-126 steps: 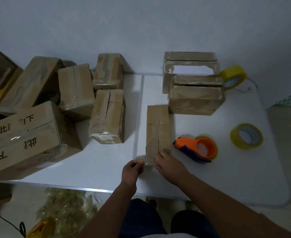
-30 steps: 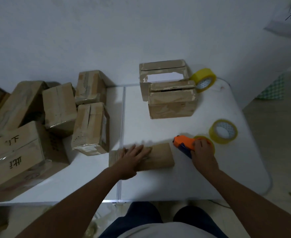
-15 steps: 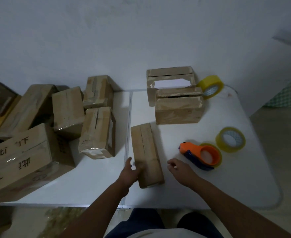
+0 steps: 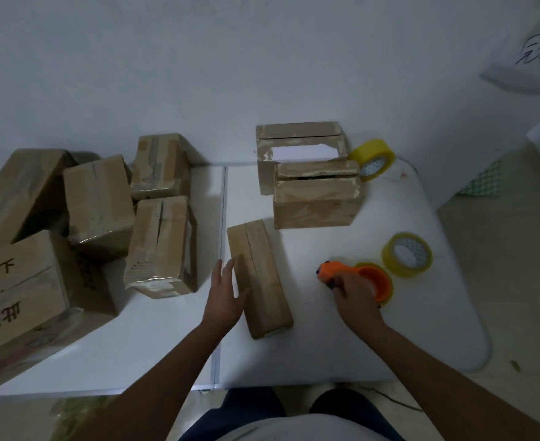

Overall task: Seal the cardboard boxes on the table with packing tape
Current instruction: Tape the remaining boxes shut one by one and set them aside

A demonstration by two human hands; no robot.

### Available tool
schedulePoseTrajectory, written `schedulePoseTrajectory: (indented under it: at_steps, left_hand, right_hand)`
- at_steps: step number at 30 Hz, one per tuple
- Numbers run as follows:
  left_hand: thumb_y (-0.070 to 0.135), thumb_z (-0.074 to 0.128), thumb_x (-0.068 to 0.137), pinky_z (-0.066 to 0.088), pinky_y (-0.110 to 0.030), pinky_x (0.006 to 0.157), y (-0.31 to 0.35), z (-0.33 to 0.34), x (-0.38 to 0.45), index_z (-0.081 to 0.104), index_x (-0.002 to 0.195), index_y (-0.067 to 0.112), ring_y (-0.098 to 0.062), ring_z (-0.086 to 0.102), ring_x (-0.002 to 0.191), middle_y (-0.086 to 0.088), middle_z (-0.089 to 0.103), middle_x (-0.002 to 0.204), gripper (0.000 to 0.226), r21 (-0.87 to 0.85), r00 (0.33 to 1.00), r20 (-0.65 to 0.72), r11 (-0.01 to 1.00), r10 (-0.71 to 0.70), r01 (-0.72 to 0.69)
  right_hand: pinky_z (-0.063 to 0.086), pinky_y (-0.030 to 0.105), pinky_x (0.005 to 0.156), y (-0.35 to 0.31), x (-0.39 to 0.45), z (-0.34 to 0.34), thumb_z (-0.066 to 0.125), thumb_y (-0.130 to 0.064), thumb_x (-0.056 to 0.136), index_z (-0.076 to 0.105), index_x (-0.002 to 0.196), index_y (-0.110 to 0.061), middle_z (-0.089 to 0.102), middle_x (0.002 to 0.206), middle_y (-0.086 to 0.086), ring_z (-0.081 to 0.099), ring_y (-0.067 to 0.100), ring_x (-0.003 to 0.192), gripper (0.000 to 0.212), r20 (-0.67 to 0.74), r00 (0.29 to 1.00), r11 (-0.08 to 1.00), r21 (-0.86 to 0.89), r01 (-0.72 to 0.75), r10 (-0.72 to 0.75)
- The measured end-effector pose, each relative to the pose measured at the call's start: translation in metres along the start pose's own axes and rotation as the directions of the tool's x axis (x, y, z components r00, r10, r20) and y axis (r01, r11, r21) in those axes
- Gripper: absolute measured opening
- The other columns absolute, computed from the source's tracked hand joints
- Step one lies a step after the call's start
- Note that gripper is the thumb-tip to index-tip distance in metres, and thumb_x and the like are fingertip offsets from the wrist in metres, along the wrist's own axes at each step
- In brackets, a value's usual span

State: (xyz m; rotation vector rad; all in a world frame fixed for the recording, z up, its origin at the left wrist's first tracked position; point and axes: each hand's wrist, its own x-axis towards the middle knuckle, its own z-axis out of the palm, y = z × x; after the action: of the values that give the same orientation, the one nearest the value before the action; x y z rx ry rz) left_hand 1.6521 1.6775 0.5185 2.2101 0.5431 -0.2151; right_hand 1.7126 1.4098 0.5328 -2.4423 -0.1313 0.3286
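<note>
Narrow cardboard box (image 4: 259,275) steadied by your flat, spread left hand (image 4: 225,294); right hand (image 4: 354,296) curls round tape dispenser (image 4: 356,276). Next, bring it to the seam.

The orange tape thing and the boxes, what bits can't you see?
- Tape dispenser, head view: handle hidden under the right hand.
- Narrow box: left side covered by the left hand.
- Lettered box: cut off by the left edge.

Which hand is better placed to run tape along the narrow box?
Right hand: it already grips the orange tape dispenser. Left hand lies flat against the narrow box, steadying it.
</note>
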Motion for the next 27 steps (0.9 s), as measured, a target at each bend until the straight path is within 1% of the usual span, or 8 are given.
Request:
schedulePoseTrajectory:
  at_steps: [2,5,8,12,15,17,24,27]
  left_hand:
    - [0.036,0.069,0.09,0.028,-0.044,0.116,0.001,-0.001,-0.005,0.015,0.156,0.026,-0.028,0.016,0.15,-0.002,-0.001,0.166,0.086,0.114,0.988,0.051,0.982,0.144,-0.149]
    - [0.054,0.07,0.083,0.023,-0.043,0.119,0.007,0.003,-0.014,0.002,0.158,0.029,-0.029,0.009,0.151,-0.003,-0.012,0.165,0.104,0.2,0.969,0.166,0.955,0.185,-0.217]
    - [0.081,0.056,0.072,0.023,-0.051,0.12,0.002,0.015,-0.027,-0.003,0.158,0.03,-0.032,0.002,0.151,-0.006,-0.016,0.164,0.116,0.354,0.938,0.251,0.88,0.238,-0.317]
    - [0.052,0.074,0.08,0.034,-0.057,0.114,-0.024,0.027,-0.045,0.006,0.158,0.028,-0.035,0.007,0.152,-0.005,-0.016,0.164,0.106,0.423,0.925,0.254,0.827,0.284,-0.37]
    - [0.031,0.08,0.08,0.043,-0.052,0.109,-0.026,0.027,-0.052,0.018,0.157,0.027,-0.032,0.021,0.149,-0.001,-0.008,0.166,0.099,0.399,0.93,0.168,0.84,0.327,-0.367]
    - [0.024,0.08,0.082,0.044,-0.048,0.109,-0.022,0.027,-0.052,0.021,0.157,0.027,-0.029,0.025,0.148,0.0,-0.004,0.166,0.095,0.393,0.934,0.13,0.847,0.334,-0.358]
    - [0.025,0.069,0.091,0.05,-0.037,0.1,0.012,0.017,-0.02,0.004,0.158,0.031,-0.023,0.04,0.14,0.008,-0.004,0.166,0.094,0.356,0.953,0.055,0.886,0.297,-0.296]
    - [0.04,0.067,0.091,0.045,-0.039,0.104,0.035,0.013,-0.011,0.018,0.157,0.026,-0.025,0.038,0.141,0.0,0.008,0.166,0.083,0.246,0.976,0.004,0.946,0.218,-0.212]
  right_hand:
    - [0.043,0.049,0.085,0.015,0.005,-0.005,0.063,0.002,0.082,0.058,0.105,0.004,0.056,0.104,0.022,0.053,0.04,0.097,0.024,-0.079,0.995,0.988,-0.139,-0.074,0.063]
    - [0.039,0.042,0.081,0.023,0.007,-0.003,0.064,-0.007,0.086,0.05,0.11,0.008,0.05,0.11,0.025,0.051,0.039,0.1,0.032,-0.002,0.985,0.965,-0.203,-0.168,0.171]
    - [0.037,0.039,0.075,0.023,0.007,0.004,0.066,-0.009,0.085,0.049,0.108,0.01,0.05,0.108,0.026,0.051,0.04,0.099,0.034,0.035,0.982,0.957,-0.234,-0.173,0.186]
    - [0.042,0.047,0.078,0.024,0.006,0.007,0.078,-0.005,0.071,0.053,0.103,0.008,0.054,0.102,0.028,0.052,0.044,0.096,0.043,-0.05,0.978,0.943,-0.258,-0.208,0.202]
    - [0.041,0.041,0.078,0.026,0.012,-0.002,0.072,-0.009,0.082,0.047,0.112,0.004,0.054,0.11,0.024,0.054,0.041,0.103,0.041,-0.007,0.971,0.963,-0.124,-0.238,0.239]
    - [0.039,0.035,0.071,0.03,0.016,-0.006,0.067,-0.011,0.086,0.043,0.106,-0.002,0.054,0.103,0.018,0.057,0.036,0.098,0.032,0.028,0.964,0.962,-0.068,-0.263,0.265]
    - [0.04,0.034,0.072,0.04,0.008,-0.012,0.052,-0.022,0.096,0.046,0.109,-0.009,0.055,0.105,0.01,0.058,0.033,0.099,0.019,0.142,0.957,0.952,-0.212,-0.222,0.255]
    - [0.044,0.034,0.077,0.034,0.005,-0.024,0.043,-0.02,0.101,0.046,0.124,-0.007,0.059,0.118,0.01,0.059,0.028,0.103,0.026,0.171,0.974,0.954,-0.282,-0.099,0.151]
